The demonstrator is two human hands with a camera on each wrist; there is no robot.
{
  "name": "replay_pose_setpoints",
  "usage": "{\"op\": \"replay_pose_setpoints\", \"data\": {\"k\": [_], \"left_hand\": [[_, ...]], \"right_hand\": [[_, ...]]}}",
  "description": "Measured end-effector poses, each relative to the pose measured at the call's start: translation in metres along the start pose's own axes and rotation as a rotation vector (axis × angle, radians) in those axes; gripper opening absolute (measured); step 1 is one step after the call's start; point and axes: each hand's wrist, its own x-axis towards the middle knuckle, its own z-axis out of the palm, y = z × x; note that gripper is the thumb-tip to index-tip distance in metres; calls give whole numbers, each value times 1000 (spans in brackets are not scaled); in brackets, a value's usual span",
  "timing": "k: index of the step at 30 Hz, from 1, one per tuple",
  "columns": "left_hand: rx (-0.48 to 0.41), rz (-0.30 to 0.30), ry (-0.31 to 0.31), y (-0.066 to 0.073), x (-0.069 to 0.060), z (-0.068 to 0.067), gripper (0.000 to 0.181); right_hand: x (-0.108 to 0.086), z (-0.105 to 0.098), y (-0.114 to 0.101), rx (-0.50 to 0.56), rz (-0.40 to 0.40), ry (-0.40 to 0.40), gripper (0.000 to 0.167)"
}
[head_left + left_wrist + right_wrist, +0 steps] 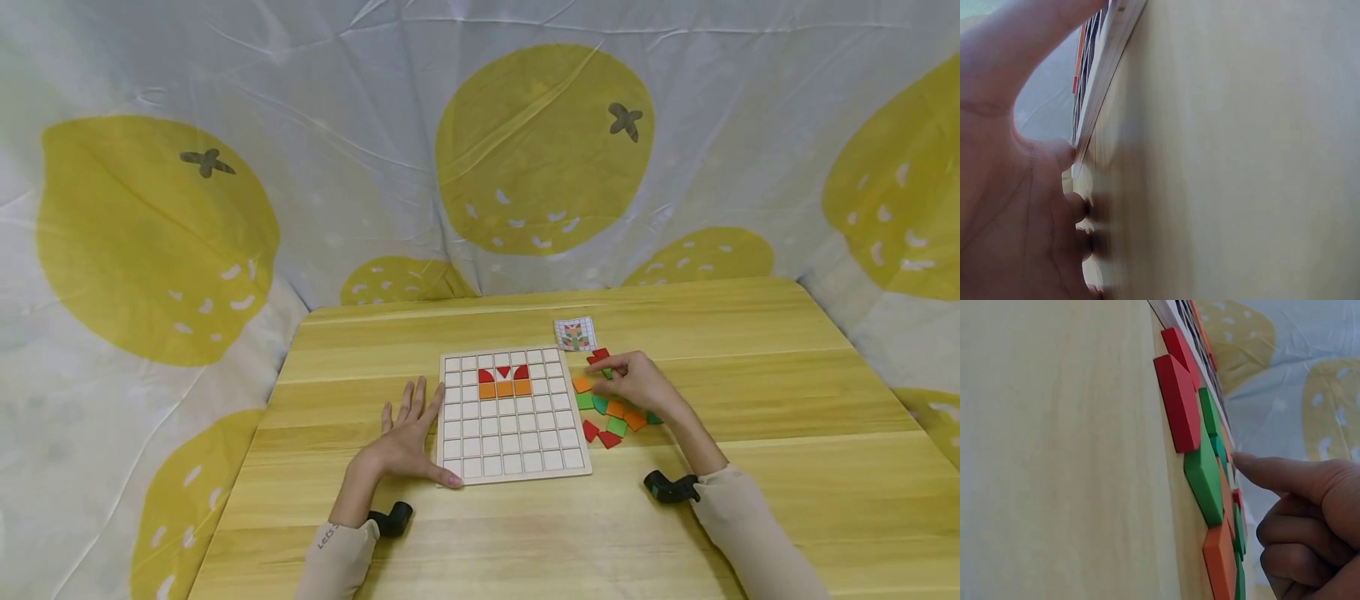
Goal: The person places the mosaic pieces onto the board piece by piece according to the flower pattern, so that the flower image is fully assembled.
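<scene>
A wooden grid board [468,428] lies flat on the table. In its upper rows sit a red triangle [503,372] between two red curved pieces [522,372], above three orange squares [505,389]. My left hand [401,442] is spread at the board's left side, thumb at the near left corner, fingers by the edge; the left wrist view shows its palm [1010,206] beside the board's side [1100,87]. Over the loose coloured pieces [617,427] right of the board hovers my right hand [637,382], forefinger and thumb apart around a green piece [607,373], other fingers curled [1300,544].
A small printed pattern card [575,334] lies beyond the board's far right corner. Red, orange and green pieces spread along the board's right edge, some overlapping. A lemon-print cloth [375,167] hangs behind the wooden table [480,542].
</scene>
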Motion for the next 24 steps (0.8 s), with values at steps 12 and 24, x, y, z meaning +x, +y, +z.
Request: {"op": "replay_pose_setpoints", "data": {"k": [12,24], "left_hand": [[1,-3,2,-1,0,0,152],[23,-12,0,1,0,-1,153]], "right_hand": [[4,5,-2,-34,-17,-41,29],[2,0,4,-12,46,-27,29]]}}
